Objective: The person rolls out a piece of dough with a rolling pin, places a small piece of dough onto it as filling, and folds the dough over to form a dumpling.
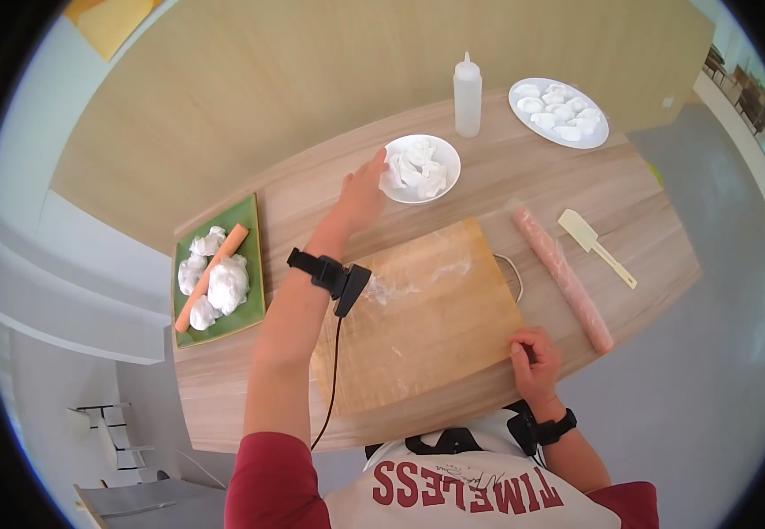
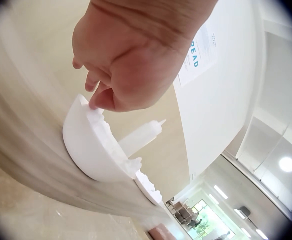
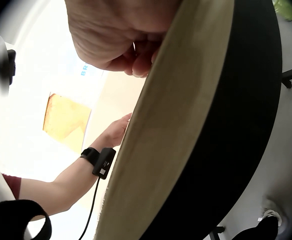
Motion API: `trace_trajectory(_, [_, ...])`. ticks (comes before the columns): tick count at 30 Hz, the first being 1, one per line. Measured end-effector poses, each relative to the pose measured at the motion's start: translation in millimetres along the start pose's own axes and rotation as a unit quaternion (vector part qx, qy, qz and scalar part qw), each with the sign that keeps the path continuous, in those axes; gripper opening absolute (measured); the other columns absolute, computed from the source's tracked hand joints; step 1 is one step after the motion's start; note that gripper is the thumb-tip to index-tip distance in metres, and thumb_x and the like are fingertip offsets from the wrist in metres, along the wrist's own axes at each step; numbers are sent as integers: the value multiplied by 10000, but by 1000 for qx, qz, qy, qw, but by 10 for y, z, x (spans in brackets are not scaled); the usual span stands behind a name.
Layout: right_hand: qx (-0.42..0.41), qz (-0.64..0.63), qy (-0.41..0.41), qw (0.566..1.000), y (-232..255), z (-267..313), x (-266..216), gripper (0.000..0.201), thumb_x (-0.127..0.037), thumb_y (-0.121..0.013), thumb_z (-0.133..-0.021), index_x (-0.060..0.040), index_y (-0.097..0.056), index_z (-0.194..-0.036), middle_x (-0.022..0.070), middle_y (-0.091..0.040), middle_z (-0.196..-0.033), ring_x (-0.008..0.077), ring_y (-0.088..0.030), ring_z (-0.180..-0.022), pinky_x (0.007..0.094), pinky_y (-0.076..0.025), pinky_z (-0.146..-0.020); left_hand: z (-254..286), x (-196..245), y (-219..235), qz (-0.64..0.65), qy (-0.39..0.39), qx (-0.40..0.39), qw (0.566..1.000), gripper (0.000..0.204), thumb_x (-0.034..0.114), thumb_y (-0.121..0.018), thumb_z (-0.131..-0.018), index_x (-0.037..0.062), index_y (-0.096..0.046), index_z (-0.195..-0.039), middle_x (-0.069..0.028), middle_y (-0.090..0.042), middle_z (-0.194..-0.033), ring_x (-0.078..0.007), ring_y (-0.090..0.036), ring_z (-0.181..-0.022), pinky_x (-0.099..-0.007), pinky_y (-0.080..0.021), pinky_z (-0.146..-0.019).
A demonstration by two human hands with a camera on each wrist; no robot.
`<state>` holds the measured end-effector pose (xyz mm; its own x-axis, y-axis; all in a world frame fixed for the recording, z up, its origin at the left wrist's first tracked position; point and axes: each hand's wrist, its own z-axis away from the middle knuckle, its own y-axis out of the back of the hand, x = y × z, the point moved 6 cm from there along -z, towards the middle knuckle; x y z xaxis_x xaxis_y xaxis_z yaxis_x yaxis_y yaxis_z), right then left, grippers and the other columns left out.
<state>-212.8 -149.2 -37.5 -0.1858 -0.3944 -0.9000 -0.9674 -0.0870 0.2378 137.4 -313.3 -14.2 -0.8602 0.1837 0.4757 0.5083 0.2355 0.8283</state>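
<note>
My left hand (image 1: 363,196) reaches across the table to a white bowl (image 1: 418,197) and holds its left rim. In the left wrist view, the thumb and bent fingers meet at the edge of the bowl (image 2: 88,150). Crumpled soft white pieces (image 1: 419,167) fill the bowl. My right hand (image 1: 537,363) rests at the table's near edge, right of the wooden board (image 1: 418,326), its fingers loosely curled around nothing. White powdery smears mark the board. In the right wrist view, the right hand (image 3: 126,35) lies over the table edge.
A squeeze bottle (image 1: 467,99) and an oval plate (image 1: 605,137) of white pieces stand at the back. A pink roll in clear film (image 1: 566,280) and a cream spatula (image 1: 596,245) lie right. Leftward, a green tray (image 1: 256,264) holds white lumps and an orange stick (image 1: 211,278).
</note>
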Motion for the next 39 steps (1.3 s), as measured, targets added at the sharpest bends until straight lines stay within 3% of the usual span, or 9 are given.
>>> trace_trajectory(4, [4, -3, -10, 1000, -17, 17, 38, 71, 19, -577, -788, -21, -608, -838, 76, -589, -794, 121, -527, -609, 219, -412, -527, -172, -67, 28, 14, 64, -39, 997, 675, -23, -465, -750, 47, -275, -1394, -150, -502, -1291, -316, -449, -1204, -447, -284, -1026])
trace_trajectory(10, [0, -21, -18, 1000, -22, 29, 88, 62, 12, -572, -801, -14, -604, -848, 66, -572, -774, 115, -513, -596, 216, -408, -529, 35, 3, 283, 32, 49, -15, 998, 627, 13, -479, -765, 44, -325, -1372, -162, -512, -1271, -326, -464, -1184, -361, -347, -1007])
trace_trajectory(19, [-28, -59, -38, 997, -70, 83, 200, 66, -10, -526, -852, -9, -587, -877, 53, -564, -874, 106, -507, -728, 225, -424, -642, 1448, -272, 1144, 101, 171, 137, 971, 371, 95, -522, -817, 4, -550, -1175, -146, -571, -1191, -251, -531, -1106, -325, -413, -903])
trace_trajectory(20, [-31, -55, -45, 997, -58, 72, 204, 72, -11, -519, -859, -5, -586, -883, 51, -562, -893, 106, -507, -751, 228, -426, -660, 1640, -265, 1170, 120, 237, 129, 955, 335, 130, -539, -833, 0, -567, -1140, -146, -584, -1161, -250, -548, -1070, -325, -418, -887])
trace_trajectory(24, [-38, -50, -39, 997, -42, 70, 216, 84, -14, -511, -865, 1, -586, -900, 52, -562, -883, 109, -511, -743, 228, -427, -655, 2106, -329, 1006, 149, 283, 108, 941, 337, 163, -549, -846, -6, -562, -1136, -146, -586, -1143, -257, -560, -1038, -323, -422, -883])
trace_trajectory(30, [-17, -7, -27, 999, -25, 50, 159, 88, -23, -516, -865, 12, -596, -874, 64, -574, -835, 116, -519, -710, 229, -429, -647, 1876, -250, 686, 38, 138, 139, 980, 443, 263, -610, -830, 28, -525, -1195, -184, -534, -1202, -314, -505, -1108, -362, -405, -917])
trace_trajectory(33, [-8, 17, -7, 1000, -19, 56, 141, 86, -26, -523, -859, 10, -600, -865, 59, -577, -805, 111, -522, -693, 230, -429, -629, 1691, -365, 534, -62, 142, 152, 976, 500, 322, -628, -816, 43, -515, -1214, -198, -512, -1227, -336, -461, -1159, -383, -390, -939])
trace_trajectory(35, [-21, 9, -7, 1000, -24, 61, 135, 83, -25, -527, -853, 2, -603, -874, 56, -579, -792, 117, -526, -675, 235, -431, -619, 1595, -469, 430, -23, 194, 41, 980, 517, 349, -623, -819, 49, -511, -1224, -196, -524, -1218, -345, -481, -1145, -381, -404, -926])
trace_trajectory(39, [-21, 3, 3, 1000, -30, 64, 132, 80, -31, -531, -857, -1, -602, -878, 58, -580, -789, 125, -523, -656, 241, -433, -612, 1609, -230, 733, 23, 233, 113, 966, 494, 376, -602, -847, 37, -530, -1199, -164, -602, -1086, -286, -572, -999, -351, -447, -842])
